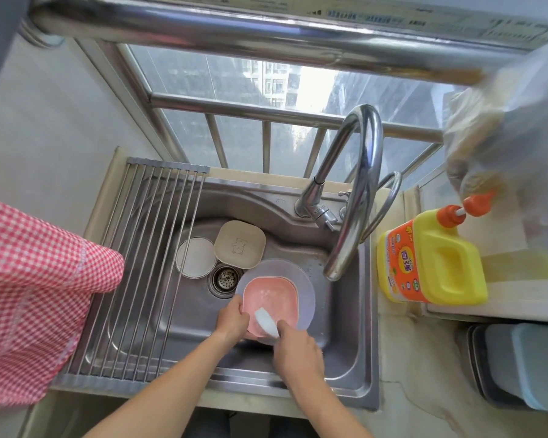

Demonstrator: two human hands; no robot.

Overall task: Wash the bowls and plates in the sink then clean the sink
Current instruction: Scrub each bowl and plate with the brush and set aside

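Head view: a steel sink (pixel 345 358) is set in a pale table (pixel 402 358) under a barred window (pixel 234 90). A roll-up drying rack (pixel 133 263) covers the left part of the sink, and a curved faucet (pixel 355 184) stands at the back. On the table to the right is a yellow detergent bottle (pixel 431 263). A red checked cloth (pixel 29 286) hangs at the left.

In the basin, near the drain (pixel 225 278), lie 1 white round plate (pixel 195 257) and 1 beige square plate (pixel 239 245).

The left hand (pixel 231 320) grips the near-left rim of a pink bowl (pixel 269 298), which sits over a pale lilac plate (pixel 304 286). The right hand (pixel 295 349) grasps a white sponge (pixel 266 320) and presses it inside the bowl.
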